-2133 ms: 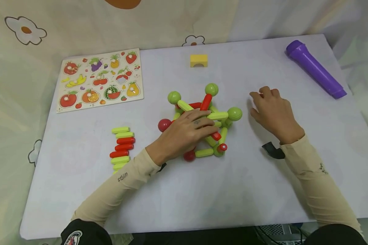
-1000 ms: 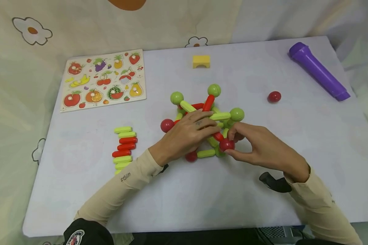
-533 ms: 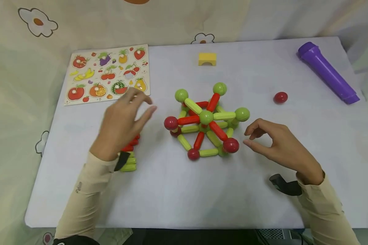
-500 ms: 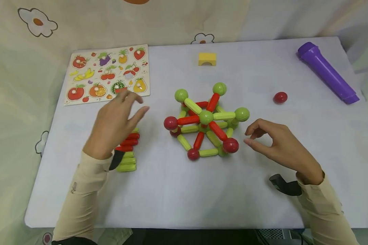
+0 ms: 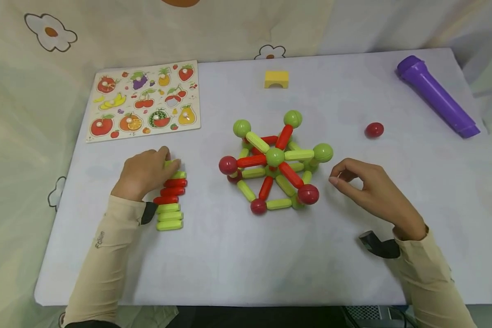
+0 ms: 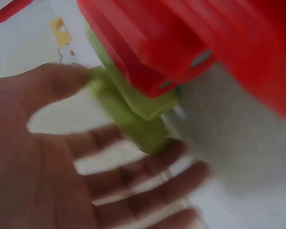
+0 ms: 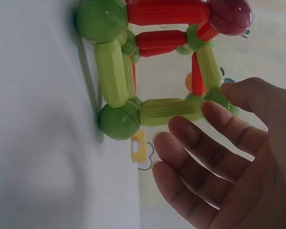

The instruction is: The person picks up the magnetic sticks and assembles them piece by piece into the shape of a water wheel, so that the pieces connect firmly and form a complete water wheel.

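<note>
My left hand (image 5: 141, 175) is at the far end of a row of short rods on the left side of the table. Its thumb and fingers pinch the ends of the outermost green rod (image 6: 145, 131), as the left wrist view shows. Below it lie several red and green rods (image 5: 170, 215). A ball-and-rod building-toy structure (image 5: 275, 157) in red and green stands mid-table, a hexagonal frame with spokes meeting at a raised green ball. To its right, my right hand (image 5: 365, 191) hovers with loosely bent fingers and holds nothing.
One loose red ball (image 5: 374, 130) lies right of the structure. A purple toy microphone (image 5: 436, 96) is at the far right, a yellow arch block (image 5: 276, 79) at the back. The fruit puzzle board (image 5: 123, 132) occupies the back left.
The right hand has put a red ball on the structure's near-right rod and drawn back. My left hand has left the structure, moved left and come down onto the rod row.
</note>
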`<state>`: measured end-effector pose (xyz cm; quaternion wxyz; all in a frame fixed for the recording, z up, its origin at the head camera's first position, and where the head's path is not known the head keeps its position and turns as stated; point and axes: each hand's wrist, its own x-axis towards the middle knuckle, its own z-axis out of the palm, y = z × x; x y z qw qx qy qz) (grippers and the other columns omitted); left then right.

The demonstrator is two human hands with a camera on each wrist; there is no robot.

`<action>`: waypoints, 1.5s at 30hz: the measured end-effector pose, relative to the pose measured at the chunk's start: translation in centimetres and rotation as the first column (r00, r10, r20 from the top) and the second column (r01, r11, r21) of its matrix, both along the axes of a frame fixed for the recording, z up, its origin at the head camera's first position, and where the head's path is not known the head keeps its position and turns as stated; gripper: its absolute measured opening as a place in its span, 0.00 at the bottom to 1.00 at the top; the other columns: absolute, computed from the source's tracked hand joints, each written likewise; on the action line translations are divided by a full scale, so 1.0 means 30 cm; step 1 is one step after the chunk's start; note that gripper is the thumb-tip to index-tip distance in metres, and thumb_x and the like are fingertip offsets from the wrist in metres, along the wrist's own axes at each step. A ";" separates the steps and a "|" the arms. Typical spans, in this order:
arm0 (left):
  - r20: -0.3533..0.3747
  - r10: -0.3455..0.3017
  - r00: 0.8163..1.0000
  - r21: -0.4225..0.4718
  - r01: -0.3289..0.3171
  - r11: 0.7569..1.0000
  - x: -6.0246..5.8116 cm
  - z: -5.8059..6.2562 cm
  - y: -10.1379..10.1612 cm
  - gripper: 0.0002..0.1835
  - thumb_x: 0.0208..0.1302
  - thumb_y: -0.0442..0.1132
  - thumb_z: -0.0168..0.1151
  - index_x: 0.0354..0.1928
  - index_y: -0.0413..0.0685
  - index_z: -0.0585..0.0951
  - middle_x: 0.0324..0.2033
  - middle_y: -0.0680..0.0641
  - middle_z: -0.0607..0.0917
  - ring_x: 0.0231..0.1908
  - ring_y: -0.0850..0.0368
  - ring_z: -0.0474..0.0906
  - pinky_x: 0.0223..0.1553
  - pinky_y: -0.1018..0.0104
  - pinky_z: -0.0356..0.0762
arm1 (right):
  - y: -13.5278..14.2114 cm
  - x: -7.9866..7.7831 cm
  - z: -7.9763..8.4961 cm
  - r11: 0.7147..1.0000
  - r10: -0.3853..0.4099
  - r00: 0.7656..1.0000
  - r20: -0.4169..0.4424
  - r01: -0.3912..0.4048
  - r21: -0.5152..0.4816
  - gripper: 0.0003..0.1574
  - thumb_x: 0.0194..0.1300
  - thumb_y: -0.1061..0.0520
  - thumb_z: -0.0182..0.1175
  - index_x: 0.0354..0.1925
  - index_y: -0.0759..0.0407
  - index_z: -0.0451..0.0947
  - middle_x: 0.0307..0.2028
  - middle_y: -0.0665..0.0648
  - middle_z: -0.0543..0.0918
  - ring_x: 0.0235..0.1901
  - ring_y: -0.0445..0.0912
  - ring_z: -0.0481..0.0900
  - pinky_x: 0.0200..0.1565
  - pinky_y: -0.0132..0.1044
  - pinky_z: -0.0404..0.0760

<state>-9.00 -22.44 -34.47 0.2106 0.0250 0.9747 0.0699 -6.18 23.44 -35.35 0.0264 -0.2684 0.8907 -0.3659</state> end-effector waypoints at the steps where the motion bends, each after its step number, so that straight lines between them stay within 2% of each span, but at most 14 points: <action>1: -0.019 -0.005 1.000 0.032 0.005 0.999 0.003 0.007 0.003 0.27 0.71 0.55 0.44 0.56 0.38 0.73 0.38 0.37 0.80 0.37 0.42 0.75 0.37 0.47 0.76 | 0.002 -0.002 -0.004 1.000 -0.002 1.000 -0.005 0.002 0.000 0.13 0.59 0.67 0.65 0.38 0.50 0.78 0.34 0.44 0.81 0.34 0.34 0.78 0.38 0.25 0.73; 3: -0.079 0.000 0.997 0.140 0.011 0.990 0.015 0.025 0.011 0.28 0.73 0.57 0.39 0.58 0.42 0.74 0.42 0.38 0.80 0.41 0.43 0.74 0.43 0.45 0.74 | 0.008 -0.006 -0.011 1.000 -0.009 1.000 -0.015 0.009 -0.004 0.13 0.59 0.67 0.65 0.38 0.52 0.79 0.34 0.45 0.81 0.33 0.34 0.78 0.38 0.23 0.72; 5: -0.145 0.013 0.989 0.290 0.030 0.957 0.036 0.045 0.025 0.27 0.74 0.58 0.38 0.53 0.45 0.77 0.40 0.40 0.80 0.40 0.45 0.74 0.43 0.48 0.73 | 0.013 -0.010 -0.016 1.000 -0.016 1.000 -0.025 0.016 -0.008 0.12 0.59 0.67 0.64 0.39 0.53 0.79 0.33 0.47 0.82 0.33 0.34 0.78 0.39 0.23 0.72; 8: -0.253 -0.001 0.968 0.485 0.127 0.865 0.077 0.070 0.066 0.19 0.73 0.54 0.46 0.43 0.46 0.78 0.31 0.45 0.78 0.33 0.53 0.73 0.38 0.59 0.72 | 0.019 -0.016 -0.021 1.000 -0.025 0.999 -0.028 0.025 -0.012 0.09 0.61 0.66 0.63 0.39 0.55 0.79 0.33 0.50 0.82 0.33 0.34 0.78 0.40 0.23 0.72; 11: -0.307 -0.049 0.950 0.600 0.234 0.765 0.125 0.084 0.133 0.09 0.70 0.46 0.55 0.40 0.47 0.76 0.29 0.50 0.80 0.29 0.59 0.75 0.32 0.66 0.75 | 0.022 -0.019 -0.025 0.999 -0.033 0.999 -0.028 0.032 -0.012 0.08 0.62 0.66 0.63 0.40 0.57 0.79 0.34 0.52 0.83 0.33 0.33 0.79 0.40 0.22 0.72; 14: -0.223 -0.118 0.968 0.730 0.246 0.638 0.169 0.082 0.224 0.06 0.68 0.41 0.58 0.41 0.47 0.76 0.30 0.53 0.82 0.29 0.60 0.78 0.33 0.65 0.78 | 0.023 -0.019 -0.030 0.999 -0.039 0.999 -0.021 0.038 -0.014 0.08 0.62 0.66 0.62 0.40 0.58 0.79 0.34 0.52 0.83 0.34 0.33 0.79 0.39 0.21 0.72; 17: -0.045 -0.192 0.980 0.836 0.143 0.529 0.202 0.064 0.320 0.06 0.71 0.42 0.54 0.38 0.48 0.73 0.27 0.52 0.80 0.30 0.55 0.80 0.35 0.63 0.77 | 0.025 -0.020 -0.033 0.999 -0.046 0.999 -0.015 0.046 -0.017 0.08 0.62 0.66 0.62 0.41 0.58 0.79 0.35 0.52 0.84 0.34 0.33 0.79 0.40 0.21 0.72; 20: 0.096 -0.229 0.969 0.880 0.025 0.475 0.210 0.038 0.400 0.13 0.74 0.47 0.47 0.35 0.46 0.71 0.23 0.48 0.76 0.26 0.50 0.78 0.32 0.61 0.78 | 0.027 -0.020 -0.034 0.998 -0.053 0.999 -0.005 0.053 -0.019 0.08 0.63 0.65 0.62 0.41 0.58 0.80 0.35 0.52 0.84 0.34 0.33 0.79 0.40 0.21 0.72; 25: 0.170 -0.177 0.969 0.903 -0.082 0.422 0.182 -0.014 0.488 0.20 0.74 0.53 0.45 0.33 0.42 0.70 0.20 0.44 0.74 0.21 0.51 0.75 0.26 0.58 0.80 | 0.029 -0.017 -0.038 0.998 -0.062 0.998 0.028 0.063 -0.024 0.09 0.63 0.65 0.62 0.42 0.57 0.80 0.36 0.51 0.84 0.34 0.35 0.80 0.39 0.21 0.73; 34: 0.152 -0.093 0.984 0.922 -0.107 0.373 0.162 -0.056 0.535 0.20 0.75 0.53 0.43 0.34 0.43 0.70 0.22 0.41 0.78 0.19 0.49 0.76 0.22 0.57 0.79 | 0.022 -0.021 -0.045 0.999 -0.046 0.998 0.039 0.047 -0.027 0.11 0.62 0.66 0.62 0.43 0.57 0.80 0.37 0.51 0.84 0.33 0.36 0.79 0.39 0.22 0.73; 38: 0.181 -0.119 0.976 0.911 -0.121 0.394 0.169 -0.051 0.516 0.24 0.76 0.54 0.39 0.36 0.40 0.71 0.22 0.40 0.77 0.18 0.49 0.75 0.21 0.59 0.78 | 0.020 -0.020 -0.048 0.999 -0.045 0.998 0.042 0.046 -0.025 0.11 0.62 0.66 0.62 0.43 0.57 0.80 0.37 0.51 0.84 0.33 0.36 0.79 0.39 0.22 0.72; 40: 0.190 -0.126 0.974 0.895 -0.119 0.430 0.177 -0.041 0.489 0.26 0.76 0.55 0.37 0.36 0.39 0.73 0.21 0.42 0.75 0.18 0.50 0.73 0.20 0.61 0.75 | 0.020 -0.020 -0.048 0.999 -0.049 0.998 0.043 0.050 -0.019 0.11 0.62 0.66 0.62 0.43 0.57 0.80 0.37 0.50 0.84 0.33 0.36 0.79 0.39 0.22 0.72; 41: 0.187 -0.129 0.974 0.878 -0.107 0.466 0.182 -0.033 0.472 0.26 0.76 0.55 0.37 0.35 0.39 0.73 0.20 0.43 0.74 0.17 0.52 0.71 0.19 0.64 0.73 | 0.020 -0.021 -0.047 0.999 -0.050 0.998 0.044 0.051 -0.017 0.11 0.62 0.66 0.62 0.43 0.57 0.80 0.37 0.50 0.84 0.33 0.36 0.79 0.39 0.22 0.72; 45: 0.082 -0.142 0.986 0.741 0.035 0.671 0.187 0.003 0.378 0.21 0.74 0.52 0.45 0.31 0.44 0.77 0.15 0.50 0.69 0.16 0.57 0.65 0.20 0.68 0.63 | 0.020 -0.024 -0.047 0.999 -0.048 0.997 0.054 0.049 -0.012 0.11 0.62 0.65 0.62 0.44 0.56 0.80 0.37 0.49 0.84 0.33 0.36 0.79 0.39 0.22 0.72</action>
